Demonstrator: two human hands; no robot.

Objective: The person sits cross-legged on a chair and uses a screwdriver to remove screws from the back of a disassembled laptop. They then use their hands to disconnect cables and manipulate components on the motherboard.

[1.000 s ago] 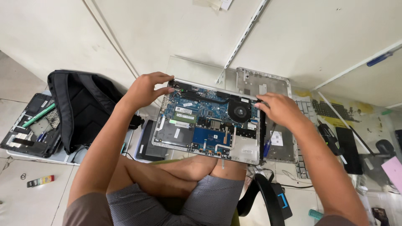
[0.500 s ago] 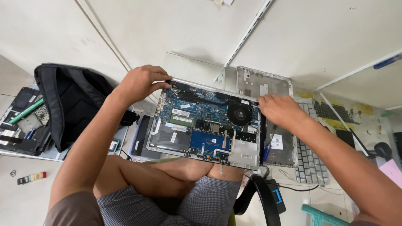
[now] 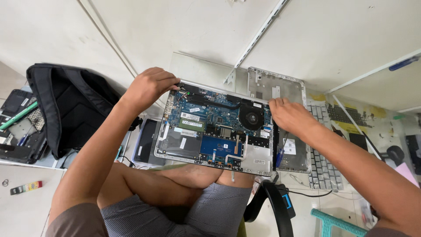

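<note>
An opened laptop (image 3: 215, 129) lies on my lap with its bottom cover off, showing a blue circuit board and a round black fan. My left hand (image 3: 149, 85) grips the far left corner of the laptop. My right hand (image 3: 289, 115) holds its far right edge beside the fan. A grey laptop bottom cover (image 3: 274, 87) lies just beyond and to the right of the laptop. A blue-handled screwdriver (image 3: 279, 157) rests by the laptop's right side.
A black backpack (image 3: 70, 105) lies at left, next to a tray of tools and parts (image 3: 17, 127). A loose white keyboard (image 3: 322, 162) and dark parts sit at right. A black strap (image 3: 274, 206) and a teal stool (image 3: 335, 221) are near my knees.
The view has shifted slightly. My left hand has stayed on the far left corner. My right hand has slid a little along the far right edge. The laptop remains on my lap.
</note>
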